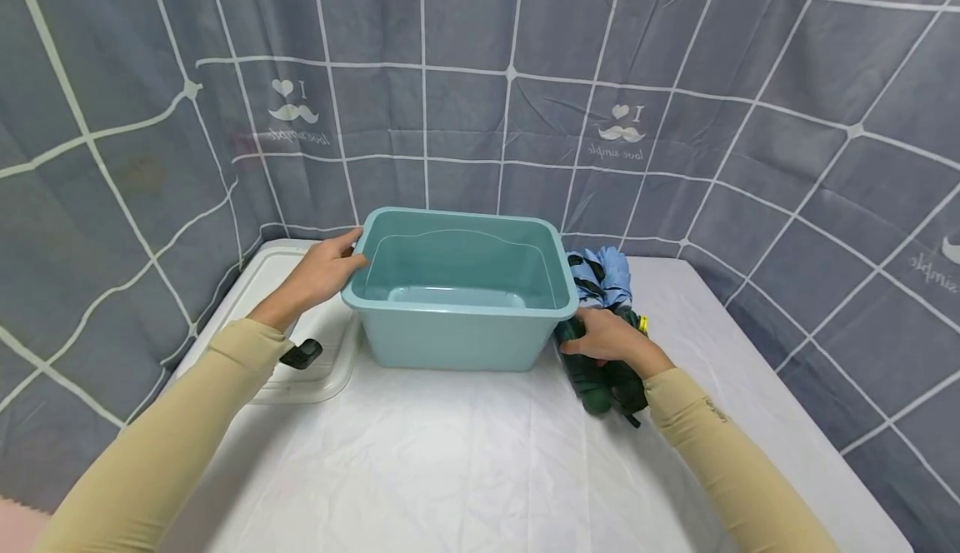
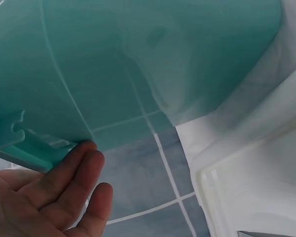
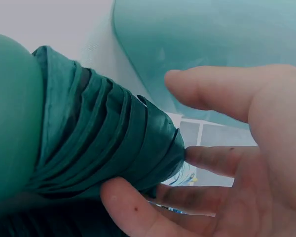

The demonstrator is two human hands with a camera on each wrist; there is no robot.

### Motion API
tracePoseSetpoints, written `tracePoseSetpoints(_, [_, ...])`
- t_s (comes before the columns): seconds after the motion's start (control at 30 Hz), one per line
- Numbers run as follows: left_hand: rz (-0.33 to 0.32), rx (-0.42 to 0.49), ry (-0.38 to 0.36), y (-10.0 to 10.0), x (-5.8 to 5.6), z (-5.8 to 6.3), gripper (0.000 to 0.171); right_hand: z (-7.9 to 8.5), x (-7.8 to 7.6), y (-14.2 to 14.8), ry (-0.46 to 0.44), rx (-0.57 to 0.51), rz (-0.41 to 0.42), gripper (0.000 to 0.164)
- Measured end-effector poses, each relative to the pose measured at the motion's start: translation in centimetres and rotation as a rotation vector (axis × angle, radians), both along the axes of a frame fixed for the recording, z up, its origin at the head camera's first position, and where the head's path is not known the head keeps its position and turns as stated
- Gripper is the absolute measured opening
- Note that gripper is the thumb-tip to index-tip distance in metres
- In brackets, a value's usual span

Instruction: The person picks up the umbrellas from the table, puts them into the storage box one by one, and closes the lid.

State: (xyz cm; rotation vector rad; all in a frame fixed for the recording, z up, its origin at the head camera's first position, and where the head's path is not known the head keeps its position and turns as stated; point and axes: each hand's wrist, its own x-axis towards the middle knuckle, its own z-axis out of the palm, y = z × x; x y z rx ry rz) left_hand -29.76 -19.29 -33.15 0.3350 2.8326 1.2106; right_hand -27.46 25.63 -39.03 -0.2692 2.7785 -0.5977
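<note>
A teal plastic storage bin [image 1: 450, 336] stands upright on the table, its open top showing a bare inside. My left hand [image 1: 318, 274] grips its left rim; in the left wrist view the fingers [image 2: 84, 168] reach up beneath that rim. Right of the bin lies a dark green folded umbrella [image 3: 108, 128], its pleats wrapped closely. My right hand [image 1: 611, 341] is over it with thumb and fingers spread. Fingertips touch the umbrella, while the thumb [image 3: 202, 91] stands apart from it. A second dark green bundle [image 1: 626, 382] lies alongside, and a light blue folded umbrella [image 1: 615, 274] lies behind.
A white lid [image 1: 322, 374] lies flat left of the bin, under my left forearm. White cloth covers the table [image 1: 450, 461]. A grey gridded curtain [image 1: 465, 112] encloses the back and sides. A small black device [image 1: 302, 355] shows at my left wrist.
</note>
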Motion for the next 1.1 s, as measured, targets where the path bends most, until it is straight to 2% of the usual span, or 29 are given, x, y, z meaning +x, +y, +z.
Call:
tracePoseSetpoints(0.2, [-0.006,-0.027,0.000,0.1,0.1,0.2,0.069,-0.1,0.1,-0.2,-0.005,0.005,-0.013,0.072])
tracePoseSetpoints(0.63, [-0.025,-0.079,-0.012,-0.2,0.7,0.6,0.070,-1.1,-0.1,-0.3,-0.064,-0.010,-0.046,0.086])
tracePoseSetpoints(0.9, [-0.005,-0.066,0.016,-0.3,0.9,0.1,0.067,-0.7,0.0,-0.8,-0.051,0.009,-0.046,0.085])
tracePoseSetpoints(1.1, [-0.005,-0.092,0.025,-0.4,0.6,-0.2,0.071,-1.0,-0.3,-1.0,-0.073,0.027,-0.074,0.094])
